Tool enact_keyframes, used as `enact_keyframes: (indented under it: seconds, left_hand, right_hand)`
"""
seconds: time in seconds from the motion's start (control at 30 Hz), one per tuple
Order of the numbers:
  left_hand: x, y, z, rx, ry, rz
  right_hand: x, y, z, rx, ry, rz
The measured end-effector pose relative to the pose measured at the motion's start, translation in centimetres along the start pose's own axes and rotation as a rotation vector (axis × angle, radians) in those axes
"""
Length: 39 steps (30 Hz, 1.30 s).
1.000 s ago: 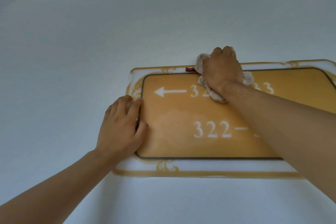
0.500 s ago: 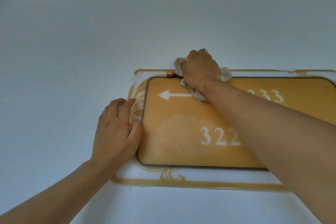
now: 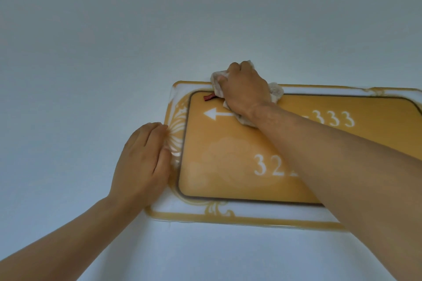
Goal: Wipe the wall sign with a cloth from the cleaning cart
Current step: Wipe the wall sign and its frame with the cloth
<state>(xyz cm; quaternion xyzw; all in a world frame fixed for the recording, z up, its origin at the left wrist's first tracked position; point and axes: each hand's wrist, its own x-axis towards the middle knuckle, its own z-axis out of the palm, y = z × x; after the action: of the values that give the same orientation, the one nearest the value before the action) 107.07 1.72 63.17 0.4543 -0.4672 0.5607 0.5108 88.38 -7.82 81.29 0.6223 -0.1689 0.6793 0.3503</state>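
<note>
Nearest, the left hand (image 3: 142, 162) lies flat and empty, fingers together, braced against the left border of the wall sign (image 3: 228, 166), whose long axis runs left to right across the wall (image 3: 159, 29). Farther up, the right hand (image 3: 245, 89) is closed around a bunched pale cloth (image 3: 217, 81) pressed on the sign's top edge, most unwiped face lying below and rightward. Readable are a left-pointing arrow (image 3: 214, 113), "333" and what looks like "322", partly hidden by the forearm; a small red tag (image 3: 209, 97) shows beside the cloth.

A plain pale wall (image 3: 114, 41) fills the frame and carries a wall sign (image 3: 228, 166) at centre right: an orange panel with a white arrow and numbers, inside a white border with gold scrollwork. A small red tag (image 3: 209, 97) sits near the panel's upper left corner.
</note>
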Motion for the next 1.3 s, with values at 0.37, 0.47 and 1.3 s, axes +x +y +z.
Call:
enact_keyframes:
  seconds: [0.37, 0.47, 1.3]
  left_hand:
    - [-3.2, -1.7, -1.7, 0.114, -0.058, -0.010]
    - [-3.9, -2.0, -2.0, 0.145, -0.073, -0.020]
    - [-8.5, 1.5, -5.5, 0.265, -0.293, -0.083]
  right_hand:
    - [-3.2, -3.2, -0.1, -0.039, -0.016, -0.166]
    - [-4.4, -4.3, -0.2, -0.039, -0.029, -0.203]
    - [-20.3, -8.0, -3.9, 0.160, -0.283, -0.541]
